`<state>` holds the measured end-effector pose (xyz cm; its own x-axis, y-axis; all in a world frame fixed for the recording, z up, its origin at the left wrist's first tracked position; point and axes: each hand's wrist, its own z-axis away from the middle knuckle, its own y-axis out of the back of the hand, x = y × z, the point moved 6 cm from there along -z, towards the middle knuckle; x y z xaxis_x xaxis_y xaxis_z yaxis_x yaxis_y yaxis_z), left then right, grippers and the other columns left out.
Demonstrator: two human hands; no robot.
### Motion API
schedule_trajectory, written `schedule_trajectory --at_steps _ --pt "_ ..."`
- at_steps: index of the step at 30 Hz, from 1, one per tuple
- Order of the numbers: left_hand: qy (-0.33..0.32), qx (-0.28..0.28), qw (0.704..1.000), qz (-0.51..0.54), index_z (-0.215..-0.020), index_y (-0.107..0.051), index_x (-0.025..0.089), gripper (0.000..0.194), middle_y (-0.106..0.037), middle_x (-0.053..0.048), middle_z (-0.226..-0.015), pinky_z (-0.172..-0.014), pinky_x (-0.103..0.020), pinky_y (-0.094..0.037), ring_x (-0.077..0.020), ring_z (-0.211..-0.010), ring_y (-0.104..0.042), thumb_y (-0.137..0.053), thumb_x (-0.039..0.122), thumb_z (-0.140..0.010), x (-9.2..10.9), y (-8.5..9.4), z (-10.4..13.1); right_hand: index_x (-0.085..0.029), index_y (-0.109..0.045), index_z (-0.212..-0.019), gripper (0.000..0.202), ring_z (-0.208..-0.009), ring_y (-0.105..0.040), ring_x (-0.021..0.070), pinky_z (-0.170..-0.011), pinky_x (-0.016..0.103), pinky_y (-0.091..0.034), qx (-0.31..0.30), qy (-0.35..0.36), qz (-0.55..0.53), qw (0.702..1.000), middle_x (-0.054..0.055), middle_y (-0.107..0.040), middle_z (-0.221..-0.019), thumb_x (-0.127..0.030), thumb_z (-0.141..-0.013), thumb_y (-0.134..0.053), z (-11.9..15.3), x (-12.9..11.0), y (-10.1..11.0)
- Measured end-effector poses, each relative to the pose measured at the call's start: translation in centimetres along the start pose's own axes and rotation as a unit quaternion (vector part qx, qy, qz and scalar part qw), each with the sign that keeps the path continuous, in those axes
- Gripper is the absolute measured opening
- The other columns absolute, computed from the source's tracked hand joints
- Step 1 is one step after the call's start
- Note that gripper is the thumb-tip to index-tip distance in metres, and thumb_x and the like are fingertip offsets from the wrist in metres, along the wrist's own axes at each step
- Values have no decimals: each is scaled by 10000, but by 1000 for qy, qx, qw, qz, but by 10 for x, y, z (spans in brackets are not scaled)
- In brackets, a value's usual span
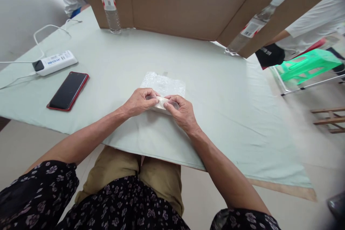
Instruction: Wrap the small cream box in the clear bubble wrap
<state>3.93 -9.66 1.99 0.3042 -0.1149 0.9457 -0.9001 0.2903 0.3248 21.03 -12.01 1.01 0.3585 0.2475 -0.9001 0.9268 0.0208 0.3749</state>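
Observation:
Near the middle of the cloth-covered table (221,79) a sheet of clear bubble wrap (165,84) lies flat. At its near edge is a small, pale, flat-sided bundle (161,102) that looks wrapped in the same clear plastic; what is inside cannot be made out. My left hand (141,101) grips the bundle's left end, thumb on the near side. On the other end is my right hand (182,110), closed the same way, its thumb pressing close to the left one. Both hands rest low over the table, and the fingers behind the bundle are partly hidden.
A phone with a red case (68,91) and a white power strip (55,62) with cables lie at left. Brown cardboard panels (175,3) stand at the back, with water bottles (109,5) (253,27) against them. Beyond, at right, are a person's sleeve (318,14) and a green stool (309,65).

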Motion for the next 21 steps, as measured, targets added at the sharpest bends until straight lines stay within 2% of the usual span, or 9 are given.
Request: schedule_trajectory --at_steps 5,11,18,21 --pt "-9 34 999 15 -672 -594 164 201 -753 -94 -1026 -815 -328 -498 -198 -902 -674 -667 339 -738 -6 0 8 -238 -596 -787 148 -940 -694 219 -883 382 -521 14 10 8 1000 40 -769 -1027 -373 -834 -635 6 -3 -2" --pt "-17 40 999 28 -685 -606 162 188 -744 -87 -987 -815 -319 -501 -190 -893 -669 -673 328 -741 -6 -1 8 -240 -594 -790 145 -933 -699 210 -885 375 -523 36 7 17 999 38 -770 -1023 -363 -854 -636 9 -3 -1" --pt "1 33 999 14 -693 -616 168 154 -721 -45 -836 -691 -273 -471 -156 -765 -617 -670 309 -721 -6 -2 6 -238 -601 -802 138 -859 -681 199 -830 364 -525 42 -11 30 999 28 -761 -948 -365 -839 -639 9 -2 0" --pt "14 20 1000 11 -706 -635 168 149 -687 -26 -766 -640 -260 -448 -143 -712 -581 -674 311 -704 -6 -3 3 -232 -606 -820 120 -789 -645 182 -765 339 -507 41 -22 35 998 12 -720 -853 -344 -808 -644 6 -1 4"
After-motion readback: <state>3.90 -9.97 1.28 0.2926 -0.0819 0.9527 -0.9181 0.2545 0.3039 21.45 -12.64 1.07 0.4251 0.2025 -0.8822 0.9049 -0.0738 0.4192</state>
